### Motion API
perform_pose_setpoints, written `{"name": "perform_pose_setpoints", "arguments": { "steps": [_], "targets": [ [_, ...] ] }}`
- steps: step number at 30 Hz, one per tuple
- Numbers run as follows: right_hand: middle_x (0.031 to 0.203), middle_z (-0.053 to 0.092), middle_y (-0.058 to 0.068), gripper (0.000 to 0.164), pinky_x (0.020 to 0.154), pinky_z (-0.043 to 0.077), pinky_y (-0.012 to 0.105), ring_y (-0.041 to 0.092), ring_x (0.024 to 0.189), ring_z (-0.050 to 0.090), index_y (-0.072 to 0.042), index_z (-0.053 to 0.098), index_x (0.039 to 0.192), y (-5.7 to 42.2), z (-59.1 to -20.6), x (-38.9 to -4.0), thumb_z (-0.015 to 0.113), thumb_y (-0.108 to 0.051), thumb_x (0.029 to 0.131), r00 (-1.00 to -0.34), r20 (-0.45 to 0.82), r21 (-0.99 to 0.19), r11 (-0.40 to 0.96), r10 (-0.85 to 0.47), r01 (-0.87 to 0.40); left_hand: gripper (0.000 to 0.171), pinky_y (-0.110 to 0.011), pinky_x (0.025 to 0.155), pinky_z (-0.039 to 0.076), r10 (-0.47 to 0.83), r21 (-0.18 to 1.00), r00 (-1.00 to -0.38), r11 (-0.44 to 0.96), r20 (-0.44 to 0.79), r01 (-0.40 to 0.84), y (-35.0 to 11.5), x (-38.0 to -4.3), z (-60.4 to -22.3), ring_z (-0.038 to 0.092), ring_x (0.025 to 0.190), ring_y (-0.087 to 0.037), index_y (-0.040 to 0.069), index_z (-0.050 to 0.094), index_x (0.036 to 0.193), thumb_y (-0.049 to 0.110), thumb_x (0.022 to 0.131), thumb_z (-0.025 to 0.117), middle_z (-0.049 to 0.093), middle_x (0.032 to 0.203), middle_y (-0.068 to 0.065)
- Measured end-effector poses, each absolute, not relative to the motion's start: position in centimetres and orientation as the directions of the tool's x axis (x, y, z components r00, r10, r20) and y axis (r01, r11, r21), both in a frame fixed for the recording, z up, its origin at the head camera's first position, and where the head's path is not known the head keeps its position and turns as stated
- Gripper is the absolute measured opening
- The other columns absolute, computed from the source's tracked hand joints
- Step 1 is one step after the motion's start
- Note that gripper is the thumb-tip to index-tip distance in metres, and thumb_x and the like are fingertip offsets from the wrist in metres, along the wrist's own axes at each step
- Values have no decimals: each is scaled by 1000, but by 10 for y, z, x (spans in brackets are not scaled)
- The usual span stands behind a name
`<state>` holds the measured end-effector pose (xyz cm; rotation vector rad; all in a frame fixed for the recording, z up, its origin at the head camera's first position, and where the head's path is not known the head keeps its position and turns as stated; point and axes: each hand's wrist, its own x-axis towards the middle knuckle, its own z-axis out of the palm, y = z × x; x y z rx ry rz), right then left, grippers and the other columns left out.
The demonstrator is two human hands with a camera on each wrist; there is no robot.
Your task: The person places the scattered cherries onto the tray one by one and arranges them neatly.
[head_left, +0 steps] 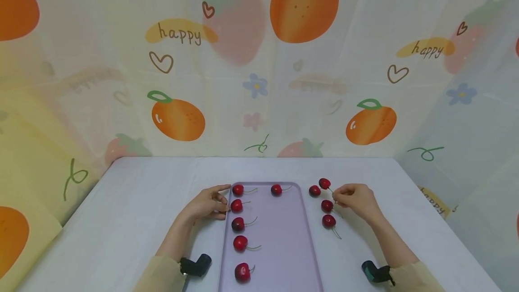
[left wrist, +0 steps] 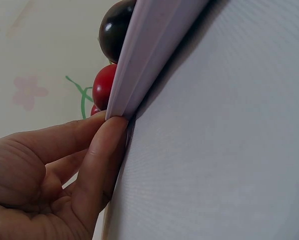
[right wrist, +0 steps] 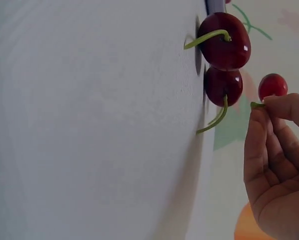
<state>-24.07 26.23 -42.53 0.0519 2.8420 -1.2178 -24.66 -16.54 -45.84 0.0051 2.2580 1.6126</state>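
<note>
A lilac tray (head_left: 279, 238) lies on the white table. Down its left side runs a column of several red cherries (head_left: 240, 243), stems pointing right; another cherry (head_left: 276, 189) lies near its far right corner. My left hand (head_left: 207, 204) holds the tray's left rim near the far corner, thumb against the outer wall in the left wrist view. To the right of the tray, my right hand (head_left: 358, 199) pinches the stem of a cherry (head_left: 324, 184), which hangs off the table in the right wrist view. Below it are three loose cherries, one the nearest (head_left: 329, 221).
The white table (head_left: 142, 202) extends on both sides of the tray. Behind it hangs a fruit-printed cloth (head_left: 259, 102), which also covers the sides. A black wrist camera (head_left: 196, 265) sits on the left wrist, and another wrist camera (head_left: 375, 272) on the right.
</note>
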Motion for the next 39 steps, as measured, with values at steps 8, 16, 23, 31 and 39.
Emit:
{"name": "perform_pose_setpoints", "arguments": {
  "steps": [8, 16, 23, 31, 39],
  "targets": [
    [82, 73, 7, 20, 65, 54, 22, 14, 72, 61, -6, 74, 96, 249, -425, -245, 72, -24, 89, -997, -14, -739, 672, -74, -40, 69, -26, 65, 62, 210, 917, -934, 341, -290, -208, -164, -246, -457, 61, 73, -16, 10, 43, 149, 0, 86, 69, 55, 96, -10],
    [84, 73, 9, 12, 57, 52, 21, 16, 69, 58, -7, 75, 94, 232, -424, -248, 72, -18, 89, -979, 28, -724, 672, -202, -159, 70, -26, 65, 62, 225, 924, -932, 326, -283, -202, -166, -246, -457, 61, 74, -15, 8, 41, 149, -1, 86, 68, 55, 95, -10],
    [79, 72, 2, 5, 57, 49, 20, 13, 67, 56, -12, 75, 87, 217, -424, -252, 73, -17, 87, -962, 53, -683, 694, -267, -230, 70, -26, 66, 63, 232, 925, -933, 326, -276, -193, -166, -247, -456, 61, 74, -15, 8, 41, 150, 0, 86, 68, 55, 95, -9],
    [77, 70, 0, 5, 59, 50, 20, 13, 68, 55, -12, 75, 87, 203, -426, -255, 72, -15, 87, -952, 46, -681, 687, -304, -252, 69, -27, 66, 63, 222, 923, -933, 329, -282, -200, -166, -247, -457, 61, 75, -15, 8, 42, 149, -1, 85, 68, 55, 96, -10],
    [80, 72, 1, 5, 65, 50, 15, 8, 72, 57, -9, 74, 87, 190, -428, -257, 71, -13, 88, -918, 67, -677, 658, -391, -330, 70, -26, 66, 63, 225, 924, -933, 325, -282, -202, -165, -247, -458, 61, 74, -15, 7, 42, 149, -2, 85, 68, 55, 95, -9]
  ]
}}
